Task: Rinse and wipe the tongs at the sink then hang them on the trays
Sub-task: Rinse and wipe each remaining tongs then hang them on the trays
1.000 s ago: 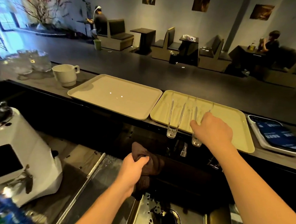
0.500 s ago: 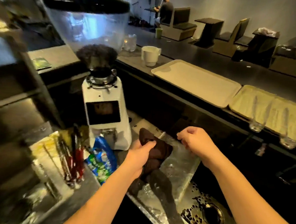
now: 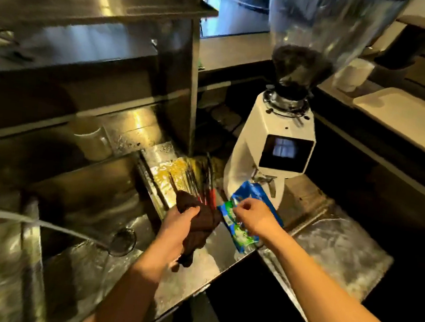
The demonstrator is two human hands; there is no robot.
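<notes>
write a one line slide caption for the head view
Left hand grips a dark cloth at the sink counter; right hand reaches over a blue packet beside the white grinder.

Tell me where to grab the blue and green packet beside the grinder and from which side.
Take the blue and green packet by its near bottom edge, from above and the right. It lies flat, its top end near the grinder, and the right hand already hovers over its middle.
</notes>
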